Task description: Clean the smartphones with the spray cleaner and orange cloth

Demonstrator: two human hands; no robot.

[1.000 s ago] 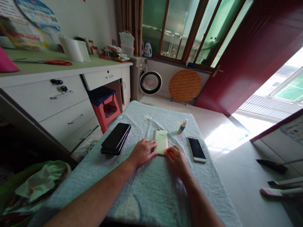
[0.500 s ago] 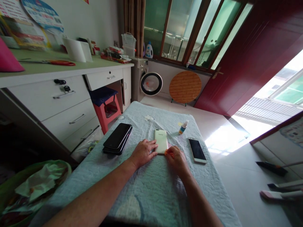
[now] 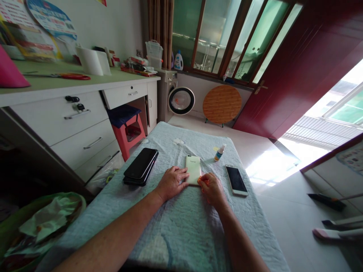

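A pale, light-coloured smartphone (image 3: 193,166) lies back up on the cloth-covered table, its lettering facing up. My left hand (image 3: 172,181) rests at its left edge, with fingers stretched out and their tips touching the phone. At the lower right corner, my right hand (image 3: 211,187) is closed in a pinch on a small orange cloth (image 3: 199,180). Most of that cloth is hidden by the fingers. Beyond the right hand stands a small spray bottle (image 3: 219,153) with a white top. A white phone (image 3: 236,180) with a dark screen lies to the right.
Stacked black phones (image 3: 141,165) lie left of my left hand. The table wears a light blue quilted cover (image 3: 181,234). A red stool (image 3: 129,132) and a desk (image 3: 82,128) stand to the left, with a green-rimmed bin (image 3: 79,204) at lower left.
My right hand has shifted very slightly upward along the phone's right edge with the orange cloth. The left hand and the phone stay practically where they were.
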